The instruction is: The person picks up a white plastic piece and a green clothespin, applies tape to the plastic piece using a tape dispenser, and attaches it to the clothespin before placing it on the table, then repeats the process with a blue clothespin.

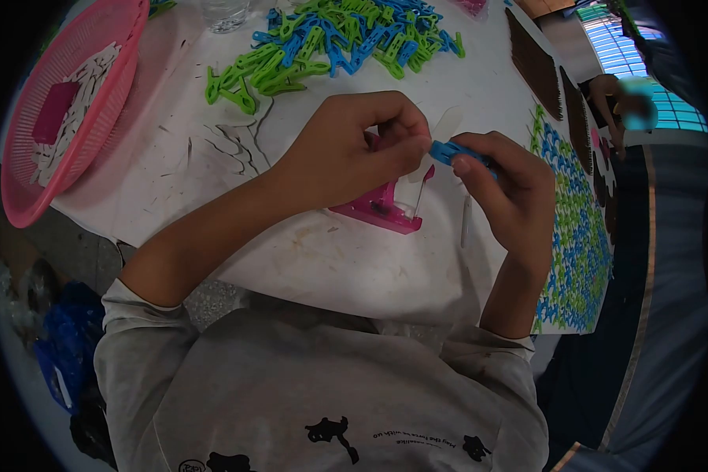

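Note:
A blue clothespin (446, 151) is in my right hand (511, 181), gripped between thumb and fingers. My left hand (370, 149) is closed in a pinch right at the clothespin's tip; what its fingers hold, if anything, is hidden. Below both hands, a magenta plastic device (379, 214) with a clear and white part rests on the white table (322, 267), partly covered by my left hand. A pale flat strip (448, 122) shows just behind the clothespin. To the right of the device lies a thin, slim stick-like object (466, 223).
Green and blue clothespins (346, 35) form a heap at the back. A pink basket (23, 197) at left holds white strips and a magenta block (55, 114). Rows of clothespins (578, 236) cover the right side. Another person (606, 98) is at far right.

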The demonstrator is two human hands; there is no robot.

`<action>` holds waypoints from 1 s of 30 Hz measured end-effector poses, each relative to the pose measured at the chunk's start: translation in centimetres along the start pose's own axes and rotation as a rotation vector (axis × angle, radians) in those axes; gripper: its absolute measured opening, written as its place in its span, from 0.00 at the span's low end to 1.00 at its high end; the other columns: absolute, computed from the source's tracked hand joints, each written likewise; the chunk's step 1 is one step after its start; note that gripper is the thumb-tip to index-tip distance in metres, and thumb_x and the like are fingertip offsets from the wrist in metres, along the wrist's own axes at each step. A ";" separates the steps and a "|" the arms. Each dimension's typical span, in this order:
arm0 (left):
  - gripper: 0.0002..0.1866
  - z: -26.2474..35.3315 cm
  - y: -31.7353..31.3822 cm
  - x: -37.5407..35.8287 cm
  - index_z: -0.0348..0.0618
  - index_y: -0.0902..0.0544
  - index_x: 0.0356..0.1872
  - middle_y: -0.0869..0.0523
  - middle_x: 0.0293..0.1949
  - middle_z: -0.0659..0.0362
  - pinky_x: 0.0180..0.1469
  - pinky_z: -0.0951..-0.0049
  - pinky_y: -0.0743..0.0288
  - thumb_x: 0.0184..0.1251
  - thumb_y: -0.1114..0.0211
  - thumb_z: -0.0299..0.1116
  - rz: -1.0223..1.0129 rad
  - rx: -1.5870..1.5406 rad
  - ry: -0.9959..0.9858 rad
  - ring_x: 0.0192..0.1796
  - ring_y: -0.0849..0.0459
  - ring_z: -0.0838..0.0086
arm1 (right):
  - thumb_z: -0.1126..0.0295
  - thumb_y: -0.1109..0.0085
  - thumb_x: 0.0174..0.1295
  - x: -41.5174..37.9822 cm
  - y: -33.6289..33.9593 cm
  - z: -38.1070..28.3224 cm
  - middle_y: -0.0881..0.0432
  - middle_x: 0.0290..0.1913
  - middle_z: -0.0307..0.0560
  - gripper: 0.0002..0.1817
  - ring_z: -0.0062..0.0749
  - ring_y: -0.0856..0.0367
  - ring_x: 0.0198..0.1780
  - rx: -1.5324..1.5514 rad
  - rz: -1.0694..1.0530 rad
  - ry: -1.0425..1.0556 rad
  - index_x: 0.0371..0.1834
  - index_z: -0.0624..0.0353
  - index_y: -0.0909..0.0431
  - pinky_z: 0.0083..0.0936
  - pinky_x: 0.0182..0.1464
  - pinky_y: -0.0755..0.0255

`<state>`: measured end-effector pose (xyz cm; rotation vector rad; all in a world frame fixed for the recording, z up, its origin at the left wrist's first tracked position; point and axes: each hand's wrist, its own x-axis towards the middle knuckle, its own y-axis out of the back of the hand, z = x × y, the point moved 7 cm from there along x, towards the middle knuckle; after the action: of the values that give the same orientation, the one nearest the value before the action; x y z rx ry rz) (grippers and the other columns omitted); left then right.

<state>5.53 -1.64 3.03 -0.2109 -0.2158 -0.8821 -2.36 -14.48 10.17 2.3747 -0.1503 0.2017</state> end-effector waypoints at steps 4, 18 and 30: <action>0.06 -0.5 0.1 0.1 0.40 0.19 0.38 0.22 0.28 0.70 0.33 0.84 0.30 0.69 0.35 0.32 0.021 -0.026 0.004 0.31 0.26 0.90 | 0.71 0.33 0.61 -0.1 -0.4 0.6 0.17 0.29 0.41 0.10 0.17 0.25 0.29 0.068 -0.004 -0.073 0.43 0.64 0.15 0.16 0.29 0.37; 0.05 -0.9 0.4 0.3 0.39 0.19 0.37 0.23 0.26 0.70 0.34 0.84 0.30 0.68 0.35 0.31 0.001 0.030 0.054 0.30 0.27 0.89 | 0.73 0.34 0.62 -0.1 -0.9 1.5 0.16 0.34 0.42 0.11 0.18 0.22 0.35 0.209 -0.006 -0.121 0.44 0.68 0.17 0.15 0.38 0.31; 0.04 -0.5 0.4 0.7 0.44 0.18 0.39 0.20 0.24 0.65 0.30 0.80 0.32 0.65 0.35 0.29 -0.083 0.408 -0.251 0.25 0.25 0.83 | 0.75 0.32 0.55 -0.2 -1.6 2.5 0.21 0.32 0.42 0.12 0.20 0.26 0.33 -0.084 -0.074 0.004 0.40 0.67 0.20 0.17 0.36 0.33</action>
<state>6.33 -2.07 2.66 0.0694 -0.6346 -0.8733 -2.02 -14.99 7.27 2.2913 -0.0674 0.1617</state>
